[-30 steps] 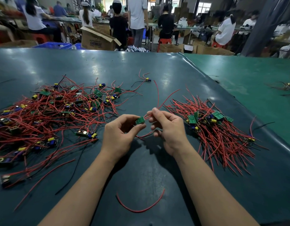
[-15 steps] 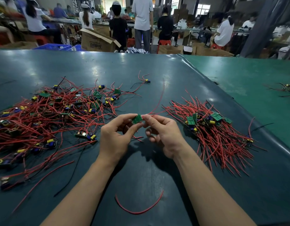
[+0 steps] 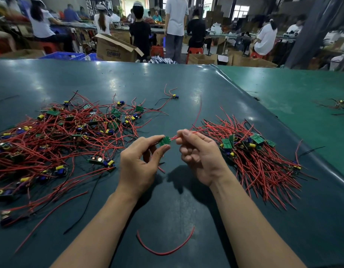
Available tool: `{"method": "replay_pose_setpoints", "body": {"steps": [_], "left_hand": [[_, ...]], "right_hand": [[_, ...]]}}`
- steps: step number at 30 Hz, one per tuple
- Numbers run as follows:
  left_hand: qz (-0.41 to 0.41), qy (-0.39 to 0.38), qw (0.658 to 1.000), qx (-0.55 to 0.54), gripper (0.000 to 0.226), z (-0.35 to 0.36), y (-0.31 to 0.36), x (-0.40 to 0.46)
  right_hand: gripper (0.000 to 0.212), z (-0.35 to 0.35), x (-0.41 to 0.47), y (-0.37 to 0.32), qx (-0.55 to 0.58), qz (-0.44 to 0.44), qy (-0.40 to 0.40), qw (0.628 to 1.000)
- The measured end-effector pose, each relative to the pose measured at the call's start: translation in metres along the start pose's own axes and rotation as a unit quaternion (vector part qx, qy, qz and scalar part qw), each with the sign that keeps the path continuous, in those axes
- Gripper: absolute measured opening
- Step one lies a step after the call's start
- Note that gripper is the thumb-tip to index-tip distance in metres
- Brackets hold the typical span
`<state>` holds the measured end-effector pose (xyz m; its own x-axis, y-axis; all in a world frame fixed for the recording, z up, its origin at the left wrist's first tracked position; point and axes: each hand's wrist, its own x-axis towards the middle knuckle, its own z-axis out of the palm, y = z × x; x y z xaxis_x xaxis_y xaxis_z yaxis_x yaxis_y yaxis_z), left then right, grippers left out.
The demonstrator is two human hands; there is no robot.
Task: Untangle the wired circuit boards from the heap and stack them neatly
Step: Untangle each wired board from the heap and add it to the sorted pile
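Two hands [image 3: 140,169] [image 3: 202,159] over dark green table [image 3: 186,89], busy workshop behind

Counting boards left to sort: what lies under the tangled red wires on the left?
Boards with yellow capacitors show through the tangled heap; any beneath are covered, on the dark table.

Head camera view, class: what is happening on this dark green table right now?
A person is sorting wired circuit boards. The left hand pinches a small green circuit board above the dark green table, while the right hand pinches its red wires. A tangled heap of red-wired boards lies to the left; a tidier stack of green boards with red wires lies to the right. One loose red wire lies nearer the camera.
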<state>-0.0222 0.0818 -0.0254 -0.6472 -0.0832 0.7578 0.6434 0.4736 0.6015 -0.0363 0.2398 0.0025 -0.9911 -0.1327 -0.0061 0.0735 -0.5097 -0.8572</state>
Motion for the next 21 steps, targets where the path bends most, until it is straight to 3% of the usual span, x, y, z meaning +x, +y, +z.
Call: {"method": "replay_pose_setpoints", "body": {"steps": [3, 10, 18, 21], "left_hand": [[0.034, 0.04, 0.997, 0.05, 0.024, -0.001, 0.001, 0.0], [0.056, 0.031, 0.996, 0.068, 0.023, 0.0, -0.001, -0.001], [0.049, 0.04, 0.992, 0.108, 0.021, 0.002, -0.002, -0.002], [0.022, 0.083, 0.988, 0.129, 0.02, 0.0, -0.003, -0.001]], "right_hand": [[0.02, -0.002, 0.003, -0.003, 0.02, -0.038, 0.059, 0.997], [0.02, -0.013, 0.007, -0.01, 0.035, -0.104, 0.172, 0.979], [0.028, -0.012, 0.008, -0.01, 0.085, -0.117, 0.192, 0.971], [0.018, -0.009, 0.008, -0.008, 0.093, -0.08, 0.169, 0.978]]}}
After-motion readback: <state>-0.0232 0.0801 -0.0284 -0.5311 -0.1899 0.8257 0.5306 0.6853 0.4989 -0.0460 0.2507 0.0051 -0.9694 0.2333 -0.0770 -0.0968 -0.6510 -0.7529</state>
